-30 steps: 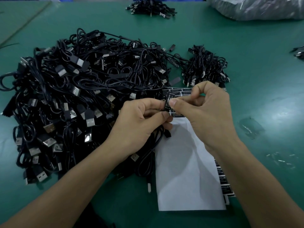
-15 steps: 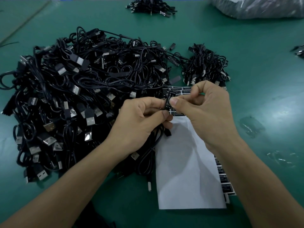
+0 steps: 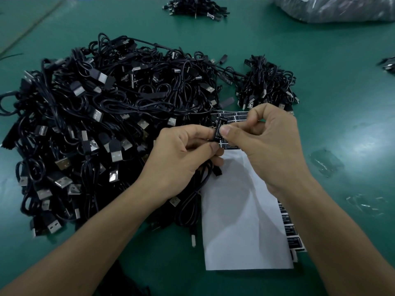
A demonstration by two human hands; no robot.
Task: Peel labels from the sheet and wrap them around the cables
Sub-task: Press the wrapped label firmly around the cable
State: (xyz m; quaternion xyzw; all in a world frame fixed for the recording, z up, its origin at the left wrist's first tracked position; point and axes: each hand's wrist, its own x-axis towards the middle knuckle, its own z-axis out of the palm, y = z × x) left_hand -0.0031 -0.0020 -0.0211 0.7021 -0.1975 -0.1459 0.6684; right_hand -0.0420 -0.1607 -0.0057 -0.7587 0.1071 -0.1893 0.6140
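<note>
Pinching a black label by its right edge between thumb and forefinger, our right hand met our left hand just above the far end of the label sheet. The label stood nearly upright between the two thumbs, its white print reading "LED CONTROLLER". Our left hand had its fingers curled round a black cable and pinched it at the label's left edge. The rest of that cable hung below the palm and looped onto the green table beside the sheet's left edge. We could not tell how far the label was already wrapped round the cable, as our fingertips covered the join.

The sheet lay flat under our right wrist, mostly bare white backing, with a few black labels left at its far end. A second sheet of black labels showed from under its right edge. To our left spread a big pile of cables with USB plugs, touching our left hand. A smaller bundle lay beyond our right hand, and another bundle and a plastic bag lay at the far side.
</note>
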